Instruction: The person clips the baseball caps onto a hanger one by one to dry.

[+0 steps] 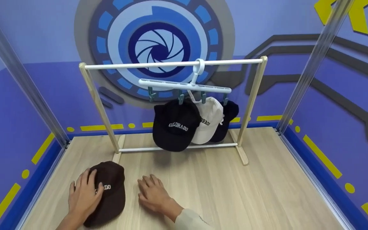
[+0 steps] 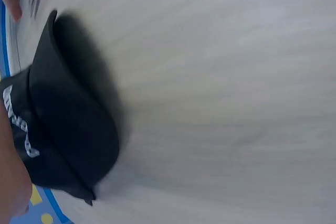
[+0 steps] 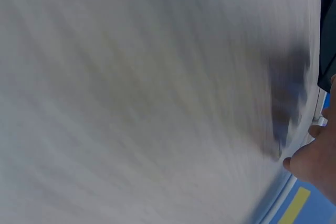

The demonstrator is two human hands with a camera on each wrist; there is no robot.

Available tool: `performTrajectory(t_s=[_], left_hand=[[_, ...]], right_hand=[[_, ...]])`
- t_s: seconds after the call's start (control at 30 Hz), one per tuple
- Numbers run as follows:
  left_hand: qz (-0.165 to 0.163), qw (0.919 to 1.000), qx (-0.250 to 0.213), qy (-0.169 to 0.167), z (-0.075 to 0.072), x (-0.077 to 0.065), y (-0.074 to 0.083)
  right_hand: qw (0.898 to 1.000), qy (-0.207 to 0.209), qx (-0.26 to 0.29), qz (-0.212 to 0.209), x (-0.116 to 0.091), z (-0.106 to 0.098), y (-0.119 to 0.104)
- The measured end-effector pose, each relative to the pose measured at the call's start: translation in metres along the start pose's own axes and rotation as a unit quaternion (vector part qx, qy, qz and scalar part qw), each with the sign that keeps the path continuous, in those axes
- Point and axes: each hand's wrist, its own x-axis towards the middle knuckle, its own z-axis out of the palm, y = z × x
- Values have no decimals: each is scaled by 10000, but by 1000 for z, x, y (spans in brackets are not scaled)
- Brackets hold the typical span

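Note:
A dark brown baseball cap (image 1: 113,172) with white lettering lies on the tabletop at the left, its brim toward the near side. My left hand (image 1: 84,195) rests over the cap's left side, thumb across the lettering and fingers spread along the crown. In the left wrist view the cap's brim (image 2: 73,108) shows, while the hand hides part of the letters. To the right of the cap, my right hand (image 1: 153,194) is low over the wood, fingers loosely extended and holding nothing. The right wrist view is mostly blurred tabletop.
Behind the hands stands a wooden rack (image 1: 102,108) with a white top rail. From it hangs a light blue hanger (image 1: 184,85) with grey-green clips. A black cap (image 1: 174,127), a white cap (image 1: 208,127) and a dark cap (image 1: 224,124) hang below. Blue-purple walls enclose the table (image 1: 267,191).

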Motion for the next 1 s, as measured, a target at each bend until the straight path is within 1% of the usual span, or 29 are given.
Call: performTrajectory(t_s=[0.13,0.23,0.37,0.47,0.67,0.87,0.93,1.0], left_hand=[[-131,9998,-117,25,-3,7,-7],[-269,9993,-267,-31,-5,9,-12],[-617,9969,-427,-217,-5,6,-20],[-825,9947,-540,-295,-5,2,-25],[-923,9924,-733,-345,-2,0,-28],[-1000,9901,-947,-286,-5,4,-28],[-1055,9887,-1032,-276,-4,3,-29],[-1140,9867,-1111,-335,-3,1,-29]], right_hand=[[9998,87,188,54,4,0,-4],[9995,196,252,83,7,-2,-8],[9989,355,296,-34,12,-3,-17],[9981,389,475,-86,14,-1,-27],[9951,306,932,131,16,1,-41],[9867,371,1547,329,22,1,-50],[9826,363,1775,422,23,1,-52],[9788,298,1960,515,23,2,-54]])
